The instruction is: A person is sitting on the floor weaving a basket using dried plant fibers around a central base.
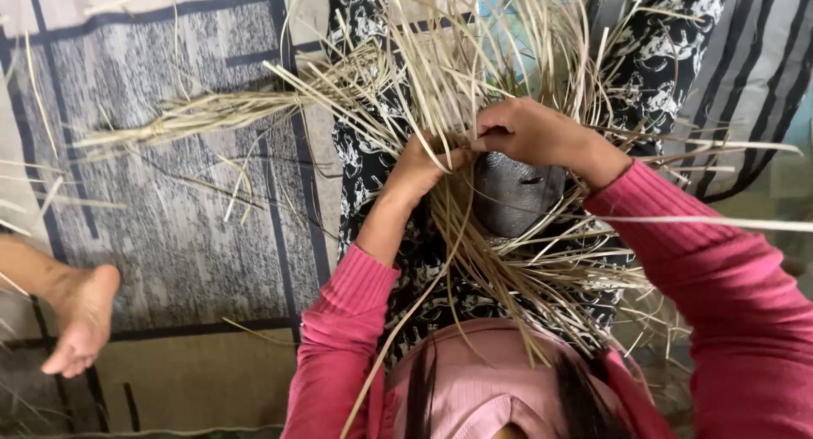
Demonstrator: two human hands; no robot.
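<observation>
My left hand (421, 166) and my right hand (529, 132) meet over my lap, both pinching thin pale straw strips (440, 83) that fan out in all directions. The fingertips touch where the strips cross. Just below the hands a rounded grey metal pot (515, 195) sits among the strips, partly covered by them. My pink sleeves run down from both wrists. My legs in black-and-white patterned cloth (360, 176) lie under the work.
A bundle of loose straw (182, 117) lies to the left on a grey and dark-blue patterned mat (169, 227). Another person's bare foot (80, 316) rests on the mat at the lower left. Striped fabric (758, 75) lies at the right.
</observation>
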